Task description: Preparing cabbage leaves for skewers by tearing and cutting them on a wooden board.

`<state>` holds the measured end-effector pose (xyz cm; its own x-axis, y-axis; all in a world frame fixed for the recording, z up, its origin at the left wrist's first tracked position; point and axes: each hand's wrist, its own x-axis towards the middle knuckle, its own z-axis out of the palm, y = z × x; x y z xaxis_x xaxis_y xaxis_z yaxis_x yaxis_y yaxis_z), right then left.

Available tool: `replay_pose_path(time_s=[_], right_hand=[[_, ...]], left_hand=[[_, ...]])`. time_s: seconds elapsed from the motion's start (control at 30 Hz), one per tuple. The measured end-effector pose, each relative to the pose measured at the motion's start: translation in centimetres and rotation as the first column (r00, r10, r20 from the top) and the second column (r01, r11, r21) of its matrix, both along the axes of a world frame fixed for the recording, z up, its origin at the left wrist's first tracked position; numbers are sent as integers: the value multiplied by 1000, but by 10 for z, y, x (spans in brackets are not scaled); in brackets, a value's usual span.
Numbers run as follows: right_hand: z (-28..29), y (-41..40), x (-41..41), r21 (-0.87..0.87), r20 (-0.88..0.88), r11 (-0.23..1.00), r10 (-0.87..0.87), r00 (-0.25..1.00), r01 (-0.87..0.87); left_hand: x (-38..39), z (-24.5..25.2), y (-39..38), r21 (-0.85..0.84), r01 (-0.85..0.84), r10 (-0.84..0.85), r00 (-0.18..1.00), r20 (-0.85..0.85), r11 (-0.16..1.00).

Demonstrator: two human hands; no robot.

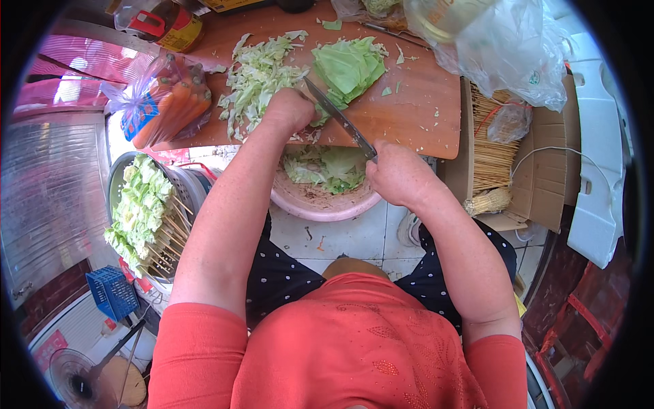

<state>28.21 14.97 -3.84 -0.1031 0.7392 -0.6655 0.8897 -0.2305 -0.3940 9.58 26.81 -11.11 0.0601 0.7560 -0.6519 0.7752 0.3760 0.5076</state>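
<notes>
A kitchen knife (341,116) is gripped by its handle in my right hand (401,171), over the front edge of the brown board (424,115). Its blade slants up and left, the tip close to my left hand (292,108). That hand is curled at the near side of a heap of shredded cabbage (263,76); its fingertips are hidden, so whether it holds anything is unclear. Right of the blade lies a stack of flat green cabbage leaves (350,66). Below the board edge, a pink basin (327,212) contains cabbage pieces (327,168).
Carrots in a plastic bag (171,102) lie on the board's left, near a bottle (171,25). Skewered leafy vegetables (140,204) rest on a colander (117,176). At right, a cardboard box (544,179) holds wooden skewers (490,158); a clear plastic bag (511,46) sits above.
</notes>
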Motion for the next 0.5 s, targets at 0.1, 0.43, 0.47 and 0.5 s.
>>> replay_pose_path(time_s=[0.1,0.43,0.47,0.5], right_hand=[[0,7,-3,-14,-22,1000,2,1000,-2],[-32,2,-11,118,-29,992,-46,999,49],[-32,1,-11,128,-27,991,-43,999,47],[-32,1,-11,139,-25,989,-40,999,43]], left_hand=[[-2,-4,1,34,48,-46,998,-53,998],[1,-7,-13,144,135,-124,989,-84,980],[2,-6,-14,147,140,-129,988,-84,979],[1,-6,-15,107,107,-100,993,-62,988]])
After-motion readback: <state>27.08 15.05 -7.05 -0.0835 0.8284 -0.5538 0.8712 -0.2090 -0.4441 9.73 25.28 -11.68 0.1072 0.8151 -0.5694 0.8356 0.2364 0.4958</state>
